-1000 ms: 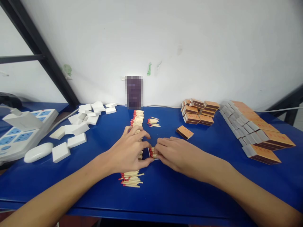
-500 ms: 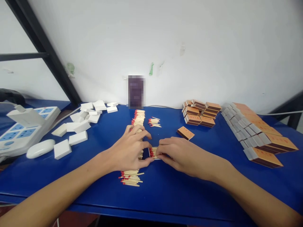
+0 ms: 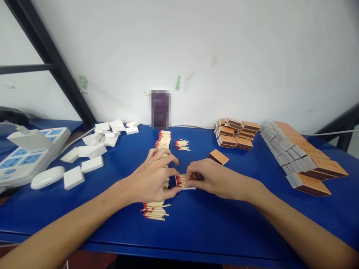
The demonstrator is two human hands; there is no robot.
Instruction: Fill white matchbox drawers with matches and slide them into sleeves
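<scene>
I see a small white rectangular tray (image 3: 189,188) of slim, red-headed, pale wooden matches (image 3: 181,181) on the glossy blue tabletop (image 3: 213,231), left hand (image 3: 153,179) clasping its end thumb-to-forefinger, right hand (image 3: 214,178) bunched over the matches, grip narrowed, can't tell if holding any.

From my remote seat I see a blue tabletop (image 3: 238,233) carrying a white power strip (image 3: 30,158), a white case (image 3: 47,178), scattered white boxes (image 3: 92,164), a row of matches (image 3: 163,140), a tray (image 3: 189,188) holding more, one lone matchbox (image 3: 219,157) and orange matchbox stacks (image 3: 322,162) (the rightmost largest).
</scene>
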